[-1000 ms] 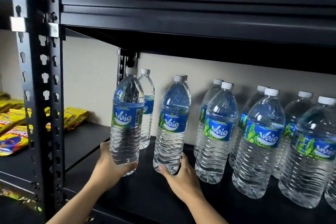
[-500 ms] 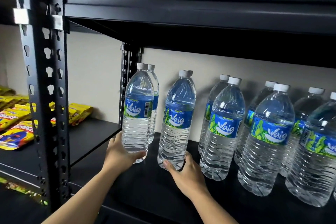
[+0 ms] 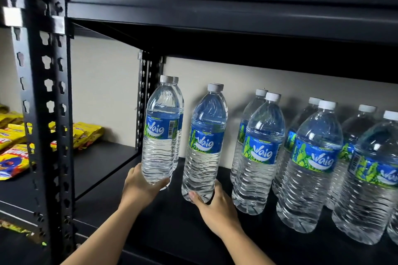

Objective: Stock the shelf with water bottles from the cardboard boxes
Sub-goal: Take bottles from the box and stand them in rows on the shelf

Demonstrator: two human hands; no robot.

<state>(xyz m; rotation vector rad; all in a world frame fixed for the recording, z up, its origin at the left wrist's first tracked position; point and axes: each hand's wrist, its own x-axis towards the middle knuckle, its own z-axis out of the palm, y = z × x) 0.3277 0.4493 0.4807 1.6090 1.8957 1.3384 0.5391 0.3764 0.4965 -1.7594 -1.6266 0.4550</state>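
We are recording 2 bottles in hand. The left hand (image 3: 141,187) is gripping the base of the left bottle (image 3: 160,135), fingers curled round it. The right hand (image 3: 215,206) is gripping the base of the right bottle (image 3: 205,146) likewise. Both bottles are sitting at the 9 o'clock end of the black shelf (image 3: 172,228); we cannot tell whether they are touching it.

Risks, in our judgement: both grips are sitting low, so each tall bottle is carrying its weight above the fingers and may topple. The right bottle is appearing to lean toward 1 o'clock. A slip may send it into the neighbouring bottle (image 3: 260,157) at its 3 o'clock, starting a chain.

Contents: every bottle is showing clear water and a white cap in place. No cardboard boxes are showing.
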